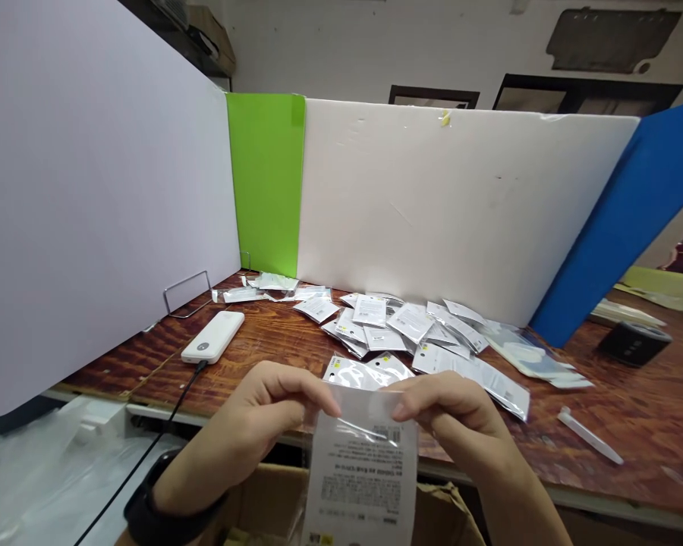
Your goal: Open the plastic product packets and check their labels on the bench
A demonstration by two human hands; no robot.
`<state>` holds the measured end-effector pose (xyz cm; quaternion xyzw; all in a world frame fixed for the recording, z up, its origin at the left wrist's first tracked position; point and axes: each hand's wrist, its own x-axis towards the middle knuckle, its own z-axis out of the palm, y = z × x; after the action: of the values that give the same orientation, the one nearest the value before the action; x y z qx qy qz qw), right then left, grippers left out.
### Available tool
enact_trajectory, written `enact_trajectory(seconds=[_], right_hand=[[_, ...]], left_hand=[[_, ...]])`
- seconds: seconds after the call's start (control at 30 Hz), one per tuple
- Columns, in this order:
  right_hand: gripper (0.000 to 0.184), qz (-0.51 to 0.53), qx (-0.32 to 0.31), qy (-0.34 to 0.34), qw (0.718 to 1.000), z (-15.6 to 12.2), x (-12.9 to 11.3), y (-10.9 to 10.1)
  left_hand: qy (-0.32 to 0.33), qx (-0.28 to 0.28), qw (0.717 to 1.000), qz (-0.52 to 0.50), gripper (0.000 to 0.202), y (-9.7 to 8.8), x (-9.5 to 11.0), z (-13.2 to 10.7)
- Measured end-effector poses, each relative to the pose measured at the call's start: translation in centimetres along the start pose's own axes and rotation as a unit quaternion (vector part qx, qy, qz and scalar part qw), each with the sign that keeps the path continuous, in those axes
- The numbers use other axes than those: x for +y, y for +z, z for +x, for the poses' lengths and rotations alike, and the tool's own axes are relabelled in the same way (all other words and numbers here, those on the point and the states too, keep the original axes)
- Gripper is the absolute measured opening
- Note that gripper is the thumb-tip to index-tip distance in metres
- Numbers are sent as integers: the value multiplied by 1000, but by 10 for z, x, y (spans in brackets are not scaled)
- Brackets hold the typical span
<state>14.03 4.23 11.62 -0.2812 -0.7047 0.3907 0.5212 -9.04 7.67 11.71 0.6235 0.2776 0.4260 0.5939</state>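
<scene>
Clock positions are being read from the held packet, with 12 pointing away from the wearer. The held packet [361,481], a white printed card in clear film, is hanging upright between both hands, just in front of the table's near edge. The left hand [262,417] is pinching its upper corner on the 10 o'clock side. The right hand [461,421] is pinching the opposite corner on the 2 o'clock side. The clear top strip [365,402] is stretching between the two grips. The fingers behind the packet are partly hidden, so which of them are backing the film cannot be confirmed. A black wristband [168,504] is circling the left wrist. A brown carton [449,512] is showing beneath, around 5 and 7 o'clock.

On the reddish-brown wooden table [278,334], a loose pile of packets [413,322] is lying between 12 and 1 o'clock, some pieces overlapping. Clear sleeves [273,282] are lying at 11 o'clock, near a green panel [265,186]. A white power bank [213,337] is lying at 10 o'clock, with a black cable [169,421] running down from it toward 8 o'clock. At 2 o'clock, a bag of clear film [529,356] is lying beside the pile, and a black box [634,343] is sitting farther out. A white stick [592,437] is resting near 3 o'clock. A white board [444,205] is standing behind the pile, adjoining a blue panel [609,220] toward 2 o'clock.
</scene>
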Motion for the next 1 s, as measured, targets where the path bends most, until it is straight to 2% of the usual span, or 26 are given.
enact_trajectory(seconds=[0.17, 0.27, 0.33, 0.53, 0.67, 0.83, 0.9, 1.0], right_hand=[[22, 88, -45, 20, 995, -2, -8, 4], [9, 86, 5, 24, 996, -4, -8, 10], [13, 86, 34, 19, 995, -6, -5, 14], [21, 151, -1, 57, 987, -1, 9, 8], [19, 157, 43, 80, 983, 6, 14, 16], [38, 43, 171, 140, 974, 9, 20, 41], [39, 53, 184, 167, 967, 11, 25, 44], [34, 142, 157, 178, 961, 13, 29, 38]], left_hand=[[25, -53, 998, -18, 16, 1, 8, -4], [19, -35, 999, 6, 7, 4, 9, -7], [-4, -25, 1000, 15, 6, 4, 7, -9], [-30, -21, 996, -77, 15, 1, 4, -8], [-23, 6, 997, -74, 20, 3, 3, -4], [-19, 24, 996, 88, 30, 10, 1, -4], [-23, 26, 993, 110, 31, 11, 0, -4], [-34, 15, 998, 49, 30, 10, -2, -3]])
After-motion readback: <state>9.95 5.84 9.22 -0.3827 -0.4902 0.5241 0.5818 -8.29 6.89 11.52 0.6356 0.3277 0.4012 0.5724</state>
